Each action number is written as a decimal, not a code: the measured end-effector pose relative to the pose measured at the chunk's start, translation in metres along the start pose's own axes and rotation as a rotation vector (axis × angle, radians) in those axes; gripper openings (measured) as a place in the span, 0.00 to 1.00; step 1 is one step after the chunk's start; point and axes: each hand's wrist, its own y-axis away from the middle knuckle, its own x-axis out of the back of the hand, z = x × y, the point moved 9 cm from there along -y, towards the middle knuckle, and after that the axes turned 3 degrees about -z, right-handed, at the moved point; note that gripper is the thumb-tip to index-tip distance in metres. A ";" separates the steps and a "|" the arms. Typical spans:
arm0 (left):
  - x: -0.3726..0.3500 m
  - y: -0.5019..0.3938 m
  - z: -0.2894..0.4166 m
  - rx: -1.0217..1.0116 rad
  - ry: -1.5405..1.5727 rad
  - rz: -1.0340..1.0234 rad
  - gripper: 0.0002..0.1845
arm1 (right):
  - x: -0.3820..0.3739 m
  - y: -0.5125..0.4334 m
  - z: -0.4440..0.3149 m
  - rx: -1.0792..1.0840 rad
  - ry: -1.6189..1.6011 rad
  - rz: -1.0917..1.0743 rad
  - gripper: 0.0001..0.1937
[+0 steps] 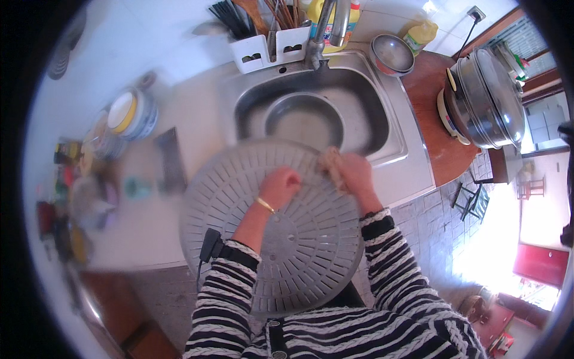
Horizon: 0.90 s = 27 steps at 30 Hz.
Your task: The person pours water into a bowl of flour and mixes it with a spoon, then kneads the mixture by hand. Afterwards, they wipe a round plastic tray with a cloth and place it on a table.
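Observation:
A large round slotted metal steamer tray (309, 251) leans between my body and the counter's edge, its far rim over the near side of the sink. My right hand (356, 172) is closed on a crumpled tan cloth (332, 166) at the tray's upper right. Over the tray's upper middle is my left hand (280, 186), its fingers curled; whether it holds anything is hidden. Beyond the tray, a round metal basin (305, 121) with cloudy water sits in the stainless steel sink (376, 94).
A faucet (316, 49) rises behind the sink beside a white utensil holder (251, 54). Stacked bowls (392, 54) stand at the sink's back right corner. A large metal steamer pot (486, 98) is on the wooden surface at right. More bowls (134, 114) and a cleaver (170, 159) are left.

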 end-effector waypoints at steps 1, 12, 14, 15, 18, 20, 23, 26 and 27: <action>-0.001 0.000 -0.003 0.028 0.044 -0.005 0.07 | 0.003 0.000 -0.005 -0.007 -0.099 0.019 0.19; 0.009 0.007 0.027 -0.129 -0.151 0.080 0.10 | 0.039 0.070 -0.052 -0.040 -0.358 -0.140 0.17; 0.010 0.012 0.045 -0.233 -0.285 0.156 0.11 | 0.025 0.091 -0.055 0.001 -0.191 -0.153 0.18; 0.008 0.014 0.053 -0.284 -0.359 0.194 0.12 | 0.016 0.101 -0.052 -0.009 -0.088 -0.187 0.19; 0.001 0.013 0.067 -0.385 -0.510 0.207 0.13 | -0.009 0.131 -0.044 -0.056 -0.044 -0.272 0.19; -0.005 0.010 0.070 -0.413 -0.577 0.175 0.13 | -0.010 0.135 -0.048 0.006 -0.032 -0.197 0.20; -0.013 0.008 0.072 -0.430 -0.643 0.130 0.12 | -0.016 0.135 -0.045 -0.021 0.001 -0.254 0.20; -0.016 0.006 0.073 -0.449 -0.680 0.140 0.11 | -0.027 0.136 -0.052 -0.026 -0.100 -0.436 0.20; -0.017 0.005 0.073 -0.456 -0.691 0.146 0.11 | -0.031 0.138 -0.056 -0.029 -0.138 -0.496 0.19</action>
